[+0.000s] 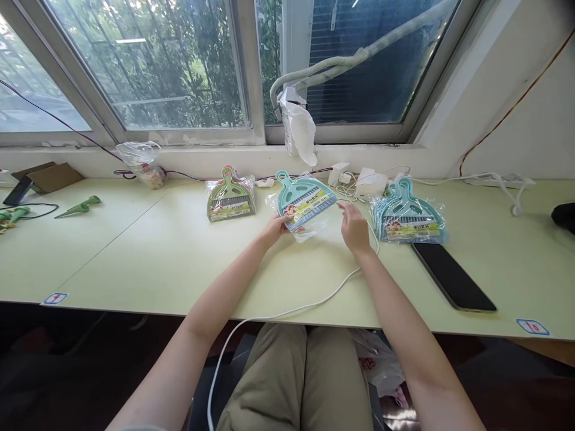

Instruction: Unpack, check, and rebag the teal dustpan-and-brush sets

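My left hand is closed on the lower edge of a teal mini dustpan-and-brush set in a clear plastic bag, lifted slightly over the pale green table. My right hand is just right of the set, its fingers loosely curled near the bag's right edge; whether they touch it is unclear. A green set in a bag lies to the left. A stack of blue bagged sets lies to the right.
A black phone lies near the right front edge. A white cable runs across the table and off its front edge. White chargers and cords sit at the back. A plastic bag, a cardboard box and green pieces are on the left.
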`<move>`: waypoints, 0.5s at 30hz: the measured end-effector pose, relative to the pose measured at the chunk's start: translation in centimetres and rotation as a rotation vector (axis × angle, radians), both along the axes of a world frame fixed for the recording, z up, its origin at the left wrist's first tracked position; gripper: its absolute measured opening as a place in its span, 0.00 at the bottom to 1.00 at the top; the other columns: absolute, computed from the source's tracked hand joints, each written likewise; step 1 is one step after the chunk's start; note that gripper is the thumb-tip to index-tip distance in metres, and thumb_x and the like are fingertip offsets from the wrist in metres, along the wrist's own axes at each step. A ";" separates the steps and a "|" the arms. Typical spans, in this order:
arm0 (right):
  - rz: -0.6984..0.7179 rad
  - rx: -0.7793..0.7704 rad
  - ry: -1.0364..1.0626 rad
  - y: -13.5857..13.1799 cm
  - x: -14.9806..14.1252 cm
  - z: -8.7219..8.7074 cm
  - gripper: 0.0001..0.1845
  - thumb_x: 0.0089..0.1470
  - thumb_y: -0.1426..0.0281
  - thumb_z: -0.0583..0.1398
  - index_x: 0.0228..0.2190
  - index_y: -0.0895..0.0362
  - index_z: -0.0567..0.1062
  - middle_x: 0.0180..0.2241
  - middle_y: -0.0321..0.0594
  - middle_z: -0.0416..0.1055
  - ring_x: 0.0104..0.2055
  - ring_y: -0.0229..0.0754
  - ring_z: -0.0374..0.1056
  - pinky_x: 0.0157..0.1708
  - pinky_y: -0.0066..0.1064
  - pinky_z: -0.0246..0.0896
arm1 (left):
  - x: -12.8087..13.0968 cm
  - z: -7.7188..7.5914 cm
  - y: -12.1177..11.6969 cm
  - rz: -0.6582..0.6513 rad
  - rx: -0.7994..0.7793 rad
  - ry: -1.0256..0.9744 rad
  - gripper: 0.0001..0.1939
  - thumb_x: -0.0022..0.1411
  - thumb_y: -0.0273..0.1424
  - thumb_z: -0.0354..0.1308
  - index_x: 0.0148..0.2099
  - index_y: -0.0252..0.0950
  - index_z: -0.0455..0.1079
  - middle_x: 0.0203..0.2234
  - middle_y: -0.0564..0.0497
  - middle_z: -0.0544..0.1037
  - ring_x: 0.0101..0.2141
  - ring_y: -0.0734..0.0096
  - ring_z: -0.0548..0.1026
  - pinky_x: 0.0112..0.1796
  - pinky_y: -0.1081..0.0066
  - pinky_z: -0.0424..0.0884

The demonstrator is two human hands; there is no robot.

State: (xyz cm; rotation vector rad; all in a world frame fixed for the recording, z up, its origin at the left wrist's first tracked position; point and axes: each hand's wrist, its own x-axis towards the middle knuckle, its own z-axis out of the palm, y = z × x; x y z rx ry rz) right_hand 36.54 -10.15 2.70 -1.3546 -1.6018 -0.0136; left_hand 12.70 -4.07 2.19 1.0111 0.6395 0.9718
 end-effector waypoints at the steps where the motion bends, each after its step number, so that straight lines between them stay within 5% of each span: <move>1: -0.047 0.051 -0.125 -0.2 0.1 0.2 0.19 0.63 0.72 0.47 0.51 0.53 0.70 0.54 0.48 0.68 0.59 0.50 0.63 0.56 0.50 0.60 | -0.3 0.1 0.2 0.006 -0.035 0.005 0.19 0.55 0.22 0.58 0.50 0.30 0.67 0.40 0.44 0.79 0.31 0.65 0.79 0.32 0.64 0.80; 4: -0.081 0.087 -0.309 -0.3 0.5 0.5 0.22 0.58 0.76 0.53 0.52 0.48 0.71 0.61 0.42 0.61 0.66 0.50 0.50 0.61 0.53 0.51 | -0.8 0.1 0.6 0.008 -0.126 0.030 0.15 0.56 0.20 0.55 0.47 0.29 0.68 0.36 0.45 0.80 0.29 0.71 0.78 0.30 0.71 0.78; 9: 0.011 0.147 -0.079 0.5 0.5 0.4 0.06 0.55 0.65 0.61 0.32 0.48 0.80 0.50 0.39 0.71 0.57 0.51 0.59 0.58 0.49 0.54 | -1.1 0.1 0.5 -0.094 -0.132 0.063 0.13 0.56 0.20 0.56 0.46 0.28 0.69 0.34 0.44 0.80 0.30 0.70 0.78 0.30 0.72 0.77; 15: 0.061 0.155 0.184 -0.1 -0.3 1.5 0.09 0.53 0.60 0.63 0.29 0.50 0.80 0.42 0.40 0.74 0.50 0.49 0.65 0.55 0.46 0.56 | -1.8 0.6 0.7 -0.227 -0.052 0.205 0.09 0.58 0.26 0.57 0.42 0.28 0.68 0.25 0.47 0.77 0.22 0.70 0.76 0.19 0.76 0.68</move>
